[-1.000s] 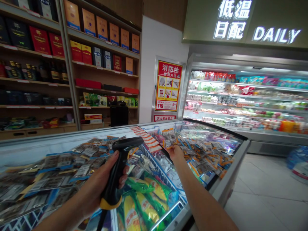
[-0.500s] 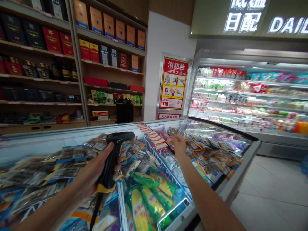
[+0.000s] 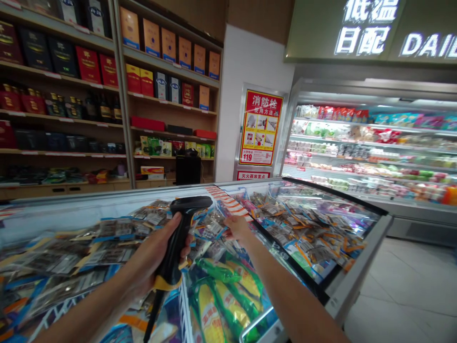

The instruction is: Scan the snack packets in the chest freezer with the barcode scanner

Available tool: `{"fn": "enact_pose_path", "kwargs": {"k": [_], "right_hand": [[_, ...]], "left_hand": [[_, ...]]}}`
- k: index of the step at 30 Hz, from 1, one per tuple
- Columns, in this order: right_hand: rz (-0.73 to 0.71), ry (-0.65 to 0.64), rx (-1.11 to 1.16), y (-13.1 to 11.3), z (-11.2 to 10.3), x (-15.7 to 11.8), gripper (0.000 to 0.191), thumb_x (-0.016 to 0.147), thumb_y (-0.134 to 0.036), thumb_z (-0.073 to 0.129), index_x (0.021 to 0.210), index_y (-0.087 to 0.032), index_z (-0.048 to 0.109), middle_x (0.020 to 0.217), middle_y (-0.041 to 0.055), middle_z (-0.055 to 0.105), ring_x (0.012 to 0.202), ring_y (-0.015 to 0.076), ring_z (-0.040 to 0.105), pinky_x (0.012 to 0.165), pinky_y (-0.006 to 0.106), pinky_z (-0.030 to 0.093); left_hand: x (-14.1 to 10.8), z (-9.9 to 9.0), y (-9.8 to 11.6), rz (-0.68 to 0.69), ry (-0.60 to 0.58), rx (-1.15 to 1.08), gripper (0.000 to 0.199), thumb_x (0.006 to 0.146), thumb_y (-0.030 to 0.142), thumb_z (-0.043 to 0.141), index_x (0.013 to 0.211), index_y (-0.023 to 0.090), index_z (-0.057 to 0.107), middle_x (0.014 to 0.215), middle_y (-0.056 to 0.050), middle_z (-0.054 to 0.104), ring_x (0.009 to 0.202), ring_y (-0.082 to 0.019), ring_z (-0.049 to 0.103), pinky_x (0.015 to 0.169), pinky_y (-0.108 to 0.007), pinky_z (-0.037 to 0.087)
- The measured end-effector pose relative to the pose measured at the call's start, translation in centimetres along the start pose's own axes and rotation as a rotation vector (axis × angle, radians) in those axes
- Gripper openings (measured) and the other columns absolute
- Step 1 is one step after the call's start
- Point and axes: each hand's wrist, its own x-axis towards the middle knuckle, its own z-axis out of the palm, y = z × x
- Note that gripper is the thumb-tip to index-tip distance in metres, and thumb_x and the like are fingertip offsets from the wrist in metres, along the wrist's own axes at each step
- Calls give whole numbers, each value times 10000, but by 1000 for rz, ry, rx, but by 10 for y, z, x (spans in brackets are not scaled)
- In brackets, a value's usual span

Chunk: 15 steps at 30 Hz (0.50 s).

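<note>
My left hand (image 3: 160, 255) is wrapped round the grip of a black and yellow barcode scanner (image 3: 173, 243), its head up and its cable hanging down. Below it lie flat snack packets (image 3: 117, 228) with blue and orange edges. My right hand (image 3: 237, 227) reaches over the chest freezer, fingers curled together beside a clear packet (image 3: 213, 224) with blue trim. Whether the fingertips grip that packet, I cannot make out. Under my right forearm, bagged corn cobs (image 3: 221, 305) in green and yellow wrappers fill a white wire basket (image 3: 183, 309).
A black-edged glass lid (image 3: 293, 257) covers the freezer's right part, with more packets (image 3: 303, 226) showing there. A metal handle (image 3: 259, 324) sits at the near edge. Behind stand shelves of boxes (image 3: 185, 52) and a lit cooler (image 3: 364, 143). Tiled floor (image 3: 400, 286) lies to the right.
My right hand has moved left, from over the lid's edge to the packets near the scanner. The scanner stays in my left hand and appears slightly farther right in view.
</note>
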Motion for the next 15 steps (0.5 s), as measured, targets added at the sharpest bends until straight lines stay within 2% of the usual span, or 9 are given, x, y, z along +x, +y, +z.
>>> {"fn": "enact_pose_path", "kwargs": {"k": [3, 6, 10, 15], "right_hand": [[8, 91, 38, -6, -44, 4, 98, 665, -157, 582, 615, -159, 498, 413, -47, 511, 365, 109, 529, 375, 206, 424], [-4, 142, 103, -6, -67, 3, 106, 661, -146, 594, 664, -161, 489, 475, -36, 543, 421, 111, 560, 444, 221, 464], [-38, 153, 177, 1, -68, 2, 118, 648, -98, 581, 676, -166, 489, 536, -29, 568, 482, 112, 587, 520, 236, 492], [-87, 171, 204, 10, -64, 7, 131, 620, -90, 583, 669, -171, 492, 552, -24, 574, 490, 115, 587, 552, 260, 498]], "left_hand": [[0, 1, -2, -11, -2, -13, 391, 677, 540, 526, 796, 168, 506, 582, 30, 539, 417, -58, 439, 393, -169, 347], [0, 3, -6, -30, -17, -18, 394, 672, 547, 529, 746, 161, 508, 565, 29, 531, 411, -57, 433, 387, -168, 343], [-1, 5, -11, -74, -73, -3, 412, 679, 563, 512, 662, 152, 511, 534, 28, 510, 401, -51, 419, 376, -161, 330], [-3, 7, -12, -96, -94, -57, 380, 681, 536, 533, 674, 157, 524, 547, 28, 520, 406, -55, 425, 369, -158, 318]]}}
